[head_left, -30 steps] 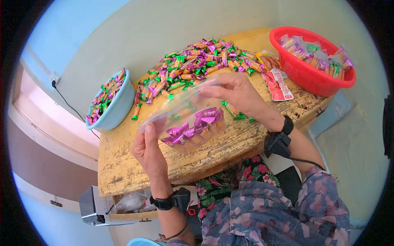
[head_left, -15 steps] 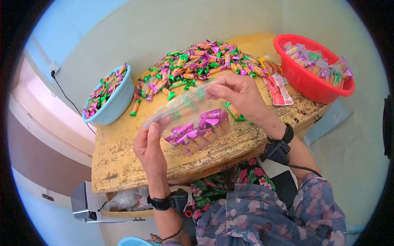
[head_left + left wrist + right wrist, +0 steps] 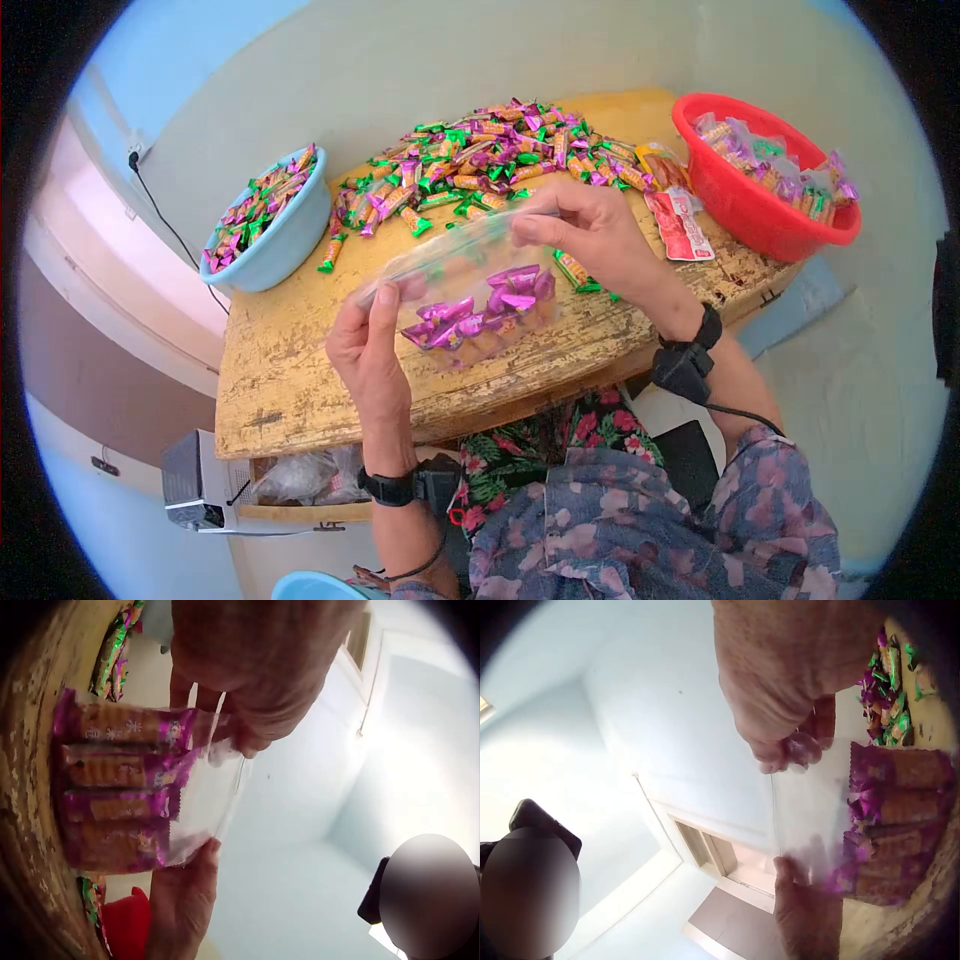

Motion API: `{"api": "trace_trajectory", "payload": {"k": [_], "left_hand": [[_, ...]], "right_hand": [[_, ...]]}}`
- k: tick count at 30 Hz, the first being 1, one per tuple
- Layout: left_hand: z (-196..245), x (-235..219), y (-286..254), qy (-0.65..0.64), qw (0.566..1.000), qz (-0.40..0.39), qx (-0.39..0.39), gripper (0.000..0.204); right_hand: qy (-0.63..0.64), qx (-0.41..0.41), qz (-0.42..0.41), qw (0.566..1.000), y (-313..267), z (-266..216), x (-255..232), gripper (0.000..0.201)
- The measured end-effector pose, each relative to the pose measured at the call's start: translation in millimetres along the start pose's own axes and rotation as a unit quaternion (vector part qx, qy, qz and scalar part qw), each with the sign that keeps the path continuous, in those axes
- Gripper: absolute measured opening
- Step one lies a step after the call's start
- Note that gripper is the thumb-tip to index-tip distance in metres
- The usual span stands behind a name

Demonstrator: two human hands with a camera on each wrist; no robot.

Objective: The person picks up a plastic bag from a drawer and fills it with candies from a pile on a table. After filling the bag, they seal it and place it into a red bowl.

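A clear zip bag (image 3: 470, 262) hangs between both hands over the near part of the table, its top edge slanting up to the right. Inside stand several purple-wrapped snack sticks (image 3: 116, 771), side by side in a row. My left hand (image 3: 370, 345) pinches the left end of the bag's top edge between thumb and fingers. At the other end, my right hand (image 3: 595, 235) pinches the same edge. In the right wrist view the bag's upper part is see-through, above the purple wrapper ends (image 3: 864, 802).
Behind the bag lies a heap of purple and green wrapped sticks (image 3: 480, 150) on the worn yellow table (image 3: 290, 390). A blue basin (image 3: 300, 240) of sticks stands left, a red basin (image 3: 700, 190) of filled bags right. A red-and-white packet (image 3: 680, 228) lies near it.
Both hands keep their hold on the bag's top edge. The left thumb has shifted slightly up and right along it. The head view has shifted a little.
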State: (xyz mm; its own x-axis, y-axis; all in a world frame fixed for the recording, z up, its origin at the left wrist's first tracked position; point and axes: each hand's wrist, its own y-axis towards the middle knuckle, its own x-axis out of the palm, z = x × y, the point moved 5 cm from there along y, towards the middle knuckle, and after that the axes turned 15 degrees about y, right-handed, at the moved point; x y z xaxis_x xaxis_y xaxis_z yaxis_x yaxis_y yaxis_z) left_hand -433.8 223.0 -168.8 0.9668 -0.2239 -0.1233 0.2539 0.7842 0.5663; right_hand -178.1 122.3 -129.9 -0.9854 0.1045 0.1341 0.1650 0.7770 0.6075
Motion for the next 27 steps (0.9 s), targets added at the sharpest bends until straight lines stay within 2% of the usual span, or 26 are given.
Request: {"api": "trace_trajectory", "payload": {"k": [3,6,9,12,15,21,24,27], "left_hand": [[10,5,0,-0.009,0.998,-0.057,-0.012,0.025],[1,3,-2,0.011,0.998,-0.047,-0.035,0.027],[7,3,1,0.02,0.999,-0.023,-0.031,0.031],[9,5,1,0.01,0.999,-0.05,-0.011,0.032],[1,4,-3,0.029,0.997,-0.05,-0.055,0.027],[7,-1,0,-0.023,1.0,-0.014,-0.01,0.029],[1,1,-2,-0.051,0.998,-0.027,-0.013,0.029],[-13,-1,-8,-0.037,0.997,-0.03,-0.059,0.03]], "right_hand": [[-0.012,0.0,0.013,1.0,0,-4,0,0.013],[-0.005,0.014,0.015,1.0,0,0,-2,0.013],[-0.023,-0.024,0.006,0.999,5,-7,1,0.014],[-0.046,-0.022,-0.012,0.999,5,-4,-1,0.014],[-0.054,0.022,0.003,0.998,2,1,-2,0.014],[-0.048,-0.035,-0.005,0.998,4,-13,2,0.016],[-0.024,-0.017,-0.009,1.0,2,-3,-1,0.018],[-0.062,0.058,-0.01,0.996,-8,5,1,0.02]]}}
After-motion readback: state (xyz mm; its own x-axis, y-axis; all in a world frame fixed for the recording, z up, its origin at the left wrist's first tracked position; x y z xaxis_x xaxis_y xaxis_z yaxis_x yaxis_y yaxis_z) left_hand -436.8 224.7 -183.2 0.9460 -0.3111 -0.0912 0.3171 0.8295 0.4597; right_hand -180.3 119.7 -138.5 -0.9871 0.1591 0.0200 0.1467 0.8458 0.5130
